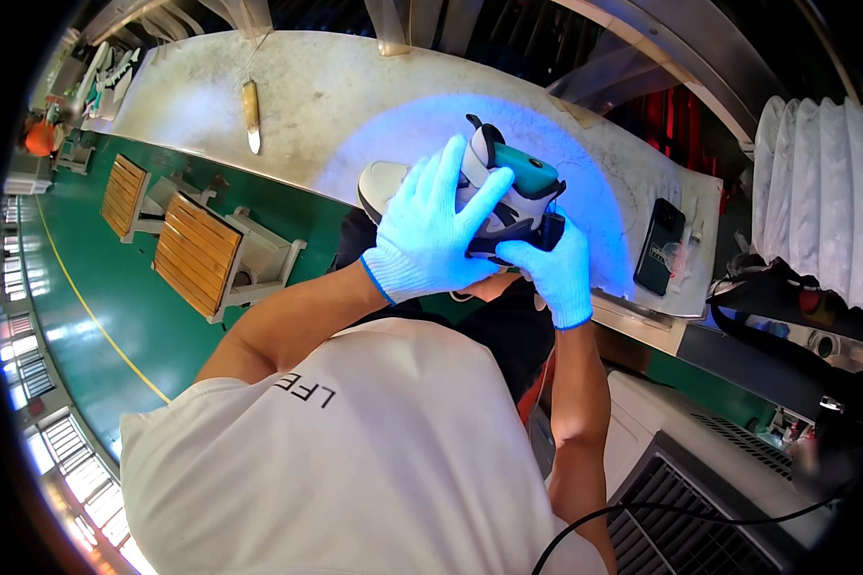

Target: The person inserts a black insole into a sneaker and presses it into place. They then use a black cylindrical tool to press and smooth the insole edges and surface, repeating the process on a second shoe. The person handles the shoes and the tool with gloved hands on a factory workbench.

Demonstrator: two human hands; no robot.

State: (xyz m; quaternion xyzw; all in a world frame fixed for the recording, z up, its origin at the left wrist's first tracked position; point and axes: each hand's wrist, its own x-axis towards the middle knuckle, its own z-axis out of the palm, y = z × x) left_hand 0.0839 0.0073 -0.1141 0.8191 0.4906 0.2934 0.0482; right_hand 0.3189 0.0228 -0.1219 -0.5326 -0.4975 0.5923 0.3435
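Observation:
Between my hands is a sneaker [516, 203] with white, grey and black parts and a teal lining, tilted over the table's near edge. Its pale toe [382, 184] points left and the heel faces right. My left hand [427, 230], in a white knit glove lit blue, lies across the upper, with thumb and fingers spread around it. In a matching glove, my right hand [558, 273] grips the heel end, its thumb on the lower edge. The right fingers are partly hidden behind the shoe. Blue light falls on the worktable [326, 86] behind it.
A wooden-handled knife [251, 117] lies at the table's far left, and a black phone [660, 246] on its right. Slatted wooden seats [198, 251] stand on the green floor. A white ribbed duct [820, 192] hangs at right. A black cable [700, 518] crosses a vented machine [681, 489].

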